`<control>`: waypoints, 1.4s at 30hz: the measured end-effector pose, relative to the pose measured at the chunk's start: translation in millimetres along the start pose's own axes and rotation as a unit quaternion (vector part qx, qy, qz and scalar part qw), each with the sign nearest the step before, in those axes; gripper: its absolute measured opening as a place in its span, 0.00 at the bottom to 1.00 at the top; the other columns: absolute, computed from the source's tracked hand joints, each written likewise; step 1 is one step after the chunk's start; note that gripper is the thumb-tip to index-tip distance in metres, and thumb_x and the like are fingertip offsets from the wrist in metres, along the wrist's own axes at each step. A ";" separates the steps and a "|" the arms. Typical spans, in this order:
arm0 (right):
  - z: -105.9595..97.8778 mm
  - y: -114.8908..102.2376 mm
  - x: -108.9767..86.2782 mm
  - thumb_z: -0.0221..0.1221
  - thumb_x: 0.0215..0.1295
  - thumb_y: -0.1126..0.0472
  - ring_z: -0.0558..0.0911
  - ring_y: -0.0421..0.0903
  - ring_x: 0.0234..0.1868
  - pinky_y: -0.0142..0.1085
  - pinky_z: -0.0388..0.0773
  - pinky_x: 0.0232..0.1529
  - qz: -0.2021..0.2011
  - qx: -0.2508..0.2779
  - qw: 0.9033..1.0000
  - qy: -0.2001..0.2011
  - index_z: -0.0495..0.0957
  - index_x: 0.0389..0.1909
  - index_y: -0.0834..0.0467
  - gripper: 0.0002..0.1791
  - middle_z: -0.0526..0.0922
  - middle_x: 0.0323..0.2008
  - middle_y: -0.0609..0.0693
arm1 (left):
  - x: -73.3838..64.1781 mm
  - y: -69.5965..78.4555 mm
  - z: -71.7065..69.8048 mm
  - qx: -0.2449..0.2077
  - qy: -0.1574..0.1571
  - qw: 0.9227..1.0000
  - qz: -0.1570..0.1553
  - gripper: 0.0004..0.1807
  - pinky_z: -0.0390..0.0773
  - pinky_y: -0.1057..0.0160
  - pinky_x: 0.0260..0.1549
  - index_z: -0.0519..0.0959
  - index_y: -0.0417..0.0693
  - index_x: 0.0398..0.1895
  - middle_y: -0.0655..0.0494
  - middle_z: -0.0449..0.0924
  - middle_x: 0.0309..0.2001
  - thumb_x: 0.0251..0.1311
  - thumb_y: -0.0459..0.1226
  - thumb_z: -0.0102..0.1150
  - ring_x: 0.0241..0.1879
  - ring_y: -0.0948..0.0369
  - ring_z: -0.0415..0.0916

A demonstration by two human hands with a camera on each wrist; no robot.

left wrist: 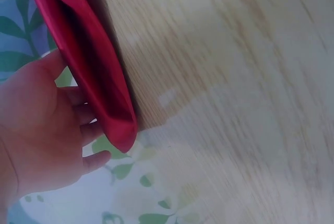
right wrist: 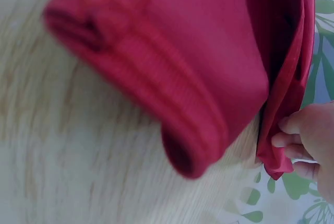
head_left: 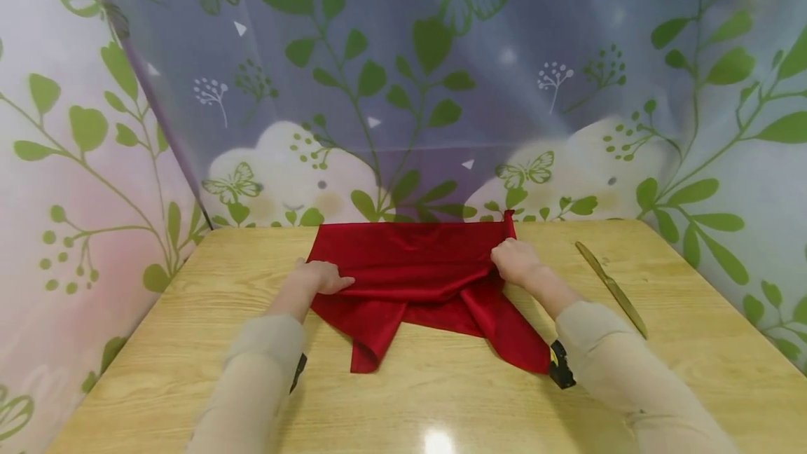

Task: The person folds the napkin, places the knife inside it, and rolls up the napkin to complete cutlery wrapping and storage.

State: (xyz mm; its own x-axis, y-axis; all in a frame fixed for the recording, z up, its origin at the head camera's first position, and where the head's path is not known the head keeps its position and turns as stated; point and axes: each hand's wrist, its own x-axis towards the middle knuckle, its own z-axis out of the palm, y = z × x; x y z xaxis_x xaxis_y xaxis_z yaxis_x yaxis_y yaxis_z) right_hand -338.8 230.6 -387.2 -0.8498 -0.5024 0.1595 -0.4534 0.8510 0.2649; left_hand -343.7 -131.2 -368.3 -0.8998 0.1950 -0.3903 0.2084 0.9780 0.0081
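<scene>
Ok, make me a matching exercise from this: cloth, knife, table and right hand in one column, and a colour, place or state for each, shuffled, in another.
Column one:
1. Cloth
2. Knife
3. Table
4. Right hand

Column two:
A. Pinching fabric
B. Pale wood colour
C. Red, bunched and partly folded
D. Lying flat, near the right sleeve

Pairs: 1-C, 2-D, 3-B, 4-A.

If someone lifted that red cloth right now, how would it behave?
The cloth would probably flop rather than hold its shape, since it already sags into loose folds. Its satin-like sheen suggests it may slide easily. It looks thin along its edges, so it's likely light for its size.
</scene>
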 end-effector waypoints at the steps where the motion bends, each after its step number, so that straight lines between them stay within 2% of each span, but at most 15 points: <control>1: 0.0 -0.5 0.0 0.57 0.52 0.72 0.78 0.54 0.30 0.46 0.77 0.28 0.006 0.001 1.000 -0.011 0.75 0.16 0.58 0.09 0.79 0.23 0.54 | -0.2 0.7 0.6 0.000 -0.001 1.000 -0.001 0.30 0.49 0.43 0.59 0.71 0.43 0.60 0.47 0.69 0.60 0.66 0.54 0.40 0.61 0.48 0.63; 7: -7.4 -3.4 -2.7 0.56 0.53 0.70 0.80 0.54 0.30 0.45 0.76 0.25 0.014 0.033 0.998 -0.044 0.73 0.18 0.58 0.09 0.78 0.22 0.53 | -3.9 -0.5 1.2 -0.010 0.005 1.000 0.004 0.30 0.48 0.42 0.60 0.70 0.41 0.61 0.46 0.69 0.61 0.66 0.53 0.40 0.61 0.47 0.63; 10: -17.5 -3.0 -5.0 0.56 0.55 0.68 0.80 0.53 0.27 0.42 0.74 0.22 0.012 0.075 0.996 -0.044 0.72 0.20 0.58 0.07 0.76 0.19 0.51 | -7.4 -1.2 -3.3 -0.004 0.029 0.999 0.025 0.30 0.49 0.42 0.59 0.69 0.39 0.61 0.44 0.69 0.60 0.66 0.52 0.43 0.60 0.47 0.64; 13: -30.5 -3.2 -8.4 0.59 0.55 0.64 0.78 0.47 0.24 0.39 0.71 0.21 0.005 0.112 0.993 -0.046 0.74 0.23 0.58 0.05 0.75 0.19 0.47 | -14.1 3.2 -12.8 0.004 0.062 0.996 0.063 0.29 0.50 0.41 0.60 0.68 0.38 0.61 0.44 0.70 0.59 0.64 0.49 0.47 0.59 0.46 0.65; 17: -46.0 -6.4 -15.4 0.62 0.55 0.60 0.76 0.42 0.24 0.36 0.70 0.21 -0.018 0.134 0.989 -0.056 0.77 0.25 0.56 0.05 0.75 0.20 0.43 | -28.7 19.1 -23.7 0.025 0.087 0.989 0.117 0.28 0.53 0.42 0.59 0.69 0.40 0.61 0.46 0.72 0.58 0.63 0.48 0.51 0.59 0.47 0.66; 19: -53.1 -10.1 -20.4 0.63 0.55 0.58 0.76 0.41 0.25 0.37 0.71 0.23 -0.029 0.136 0.988 -0.065 0.79 0.28 0.57 0.06 0.77 0.22 0.43 | -36.7 29.3 -24.0 0.044 0.094 0.984 0.146 0.27 0.57 0.44 0.57 0.71 0.42 0.59 0.47 0.73 0.56 0.62 0.49 0.52 0.58 0.49 0.67; 23: -62.8 -21.9 -32.3 0.63 0.55 0.55 0.77 0.42 0.29 0.39 0.73 0.28 -0.037 0.148 0.983 -0.104 0.80 0.35 0.58 0.11 0.79 0.27 0.45 | -52.8 49.9 -15.7 0.055 0.099 0.974 0.198 0.21 0.68 0.49 0.50 0.78 0.45 0.51 0.52 0.79 0.47 0.58 0.47 0.58 0.50 0.53 0.74; 26: -62.6 -32.7 -42.8 0.65 0.53 0.54 0.76 0.41 0.28 0.38 0.73 0.27 -0.049 0.143 0.983 -0.102 0.79 0.33 0.57 0.12 0.77 0.26 0.45 | -64.3 62.6 -4.1 0.067 0.104 0.968 0.220 0.14 0.74 0.55 0.37 0.81 0.48 0.38 0.58 0.81 0.34 0.55 0.47 0.61 0.38 0.58 0.77; 28: -60.5 -40.6 -51.0 0.65 0.52 0.51 0.73 0.39 0.23 0.36 0.70 0.23 -0.052 0.127 0.986 -0.092 0.77 0.25 0.54 0.11 0.74 0.22 0.42 | -71.3 69.4 5.2 0.082 0.107 0.965 0.227 0.13 0.73 0.59 0.27 0.79 0.49 0.26 0.61 0.76 0.23 0.54 0.49 0.62 0.26 0.63 0.73; 30: -57.8 -48.5 -58.4 0.64 0.51 0.46 0.70 0.38 0.19 0.35 0.65 0.18 -0.046 0.109 0.988 -0.097 0.72 0.17 0.51 0.16 0.70 0.17 0.40 | -77.6 75.1 13.5 0.101 0.107 0.963 0.228 0.19 0.67 0.63 0.20 0.73 0.51 0.16 0.63 0.68 0.15 0.52 0.52 0.62 0.18 0.65 0.66; 32: -55.8 -55.9 -64.8 0.63 0.49 0.41 0.65 0.37 0.16 0.34 0.59 0.16 -0.035 0.092 0.988 -0.119 0.66 0.12 0.49 0.22 0.64 0.12 0.38 | -82.5 79.0 20.2 0.115 0.102 0.963 0.220 0.25 0.62 0.64 0.17 0.66 0.52 0.10 0.62 0.62 0.11 0.49 0.55 0.63 0.15 0.66 0.58; 34: -53.6 -61.4 -69.5 0.63 0.49 0.39 0.62 0.36 0.15 0.33 0.57 0.16 -0.036 0.086 0.986 -0.140 0.64 0.10 0.49 0.25 0.63 0.11 0.39 | -85.0 81.3 24.6 0.133 0.100 0.965 0.202 0.26 0.62 0.64 0.18 0.65 0.53 0.10 0.64 0.61 0.11 0.46 0.57 0.65 0.15 0.67 0.58; 38: -49.5 -66.5 -75.4 0.63 0.52 0.51 0.57 0.36 0.15 0.31 0.53 0.16 -0.039 0.112 0.983 -0.141 0.61 0.09 0.50 0.23 0.58 0.10 0.40 | -85.9 81.4 31.2 0.155 0.104 0.966 0.181 0.21 0.65 0.61 0.26 0.67 0.54 0.12 0.63 0.65 0.15 0.45 0.52 0.67 0.18 0.65 0.64; 42: -49.2 -62.2 -77.7 0.60 0.49 0.65 0.52 0.36 0.17 0.30 0.50 0.18 -0.032 0.170 0.977 -0.123 0.58 0.11 0.51 0.20 0.54 0.11 0.39 | -86.4 77.4 38.2 0.156 0.137 0.956 0.208 0.15 0.67 0.58 0.29 0.67 0.53 0.11 0.61 0.69 0.17 0.47 0.40 0.62 0.21 0.61 0.70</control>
State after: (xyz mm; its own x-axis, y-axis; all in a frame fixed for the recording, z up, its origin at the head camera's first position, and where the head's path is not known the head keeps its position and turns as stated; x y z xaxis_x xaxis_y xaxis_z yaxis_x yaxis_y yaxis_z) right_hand -231.3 209.1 -369.3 -0.8372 -0.5391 -0.0923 -0.5345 0.8422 -0.0711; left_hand -235.2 -75.2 -369.1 -0.7721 0.6157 -0.1571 0.6354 0.7503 -0.1825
